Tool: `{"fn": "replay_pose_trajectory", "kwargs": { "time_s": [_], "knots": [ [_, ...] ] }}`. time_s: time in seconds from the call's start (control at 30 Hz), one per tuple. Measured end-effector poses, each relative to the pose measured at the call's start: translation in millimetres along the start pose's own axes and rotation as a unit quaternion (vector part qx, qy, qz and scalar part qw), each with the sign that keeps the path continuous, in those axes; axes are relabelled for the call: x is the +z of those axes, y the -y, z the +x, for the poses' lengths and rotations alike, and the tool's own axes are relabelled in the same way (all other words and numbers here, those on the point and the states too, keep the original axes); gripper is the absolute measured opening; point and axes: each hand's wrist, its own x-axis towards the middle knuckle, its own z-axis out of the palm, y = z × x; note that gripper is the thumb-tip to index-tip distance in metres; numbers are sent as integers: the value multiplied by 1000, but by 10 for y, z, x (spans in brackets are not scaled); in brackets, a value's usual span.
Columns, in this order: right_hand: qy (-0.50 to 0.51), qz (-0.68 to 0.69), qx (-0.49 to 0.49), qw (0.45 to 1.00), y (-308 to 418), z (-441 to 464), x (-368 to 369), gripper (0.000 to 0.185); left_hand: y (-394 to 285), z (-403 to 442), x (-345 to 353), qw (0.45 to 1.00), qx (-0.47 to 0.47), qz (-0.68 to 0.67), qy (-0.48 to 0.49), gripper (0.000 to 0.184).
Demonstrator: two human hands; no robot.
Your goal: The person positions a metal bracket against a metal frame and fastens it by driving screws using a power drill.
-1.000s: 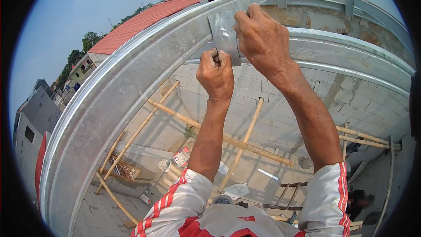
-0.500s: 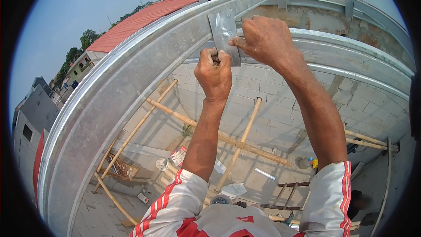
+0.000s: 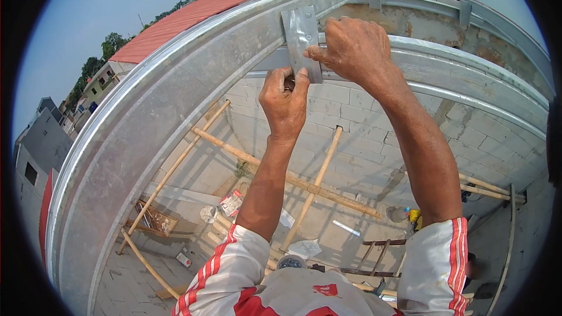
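A flat metal bracket plate point(image 3: 300, 26) with screw heads in it stands upright where two galvanized steel beams meet. One is the long curved-looking beam point(image 3: 134, 96) running down on the left; the other, the cross beam point(image 3: 456, 64), goes off to the right. My left hand point(image 3: 284, 105) is closed in a pinch at the plate's lower left edge, thumb against it; what sits between the fingertips is hidden. My right hand point(image 3: 356, 50) is closed over the top of the cross beam beside the plate. Its thumb points left and touches the plate's face.
Far below is a floor with bamboo poles point(image 3: 287, 181) crossing above it, a wooden ladder point(image 3: 380, 251) and a bucket point(image 3: 291, 262). A block wall point(image 3: 357, 111) stands beneath the cross beam. Red roofing point(image 3: 175, 35) lies beyond the left beam. A person point(image 3: 474, 268) is at lower right.
My left thumb has lifted and straightened a little against the plate's lower edge, with the hand opening slightly. The right hand stays nearly in place. The view has shifted a little.
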Motion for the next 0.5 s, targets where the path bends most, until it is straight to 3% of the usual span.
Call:
{"fn": "replay_pose_trajectory", "kwargs": {
  "time_s": [0.1,0.27,0.4,0.47,0.5],
  "knots": [
    [13,0,12,1000,-12,4,-12,50,-37,8,31,1000,-16,-2,4,13],
    [19,-1,21,1000,-15,14,-4,50,16,38,61,999,44,17,-5,17],
    [31,-3,25,999,-29,9,-2,50,68,33,94,1000,16,5,4,18],
    [-34,-10,-6,999,-39,-20,23,32,100,33,108,1000,-13,-5,9,18],
    [-31,-10,-6,999,-46,-26,33,32,91,33,114,1000,-16,-5,10,18]
  ]
}}
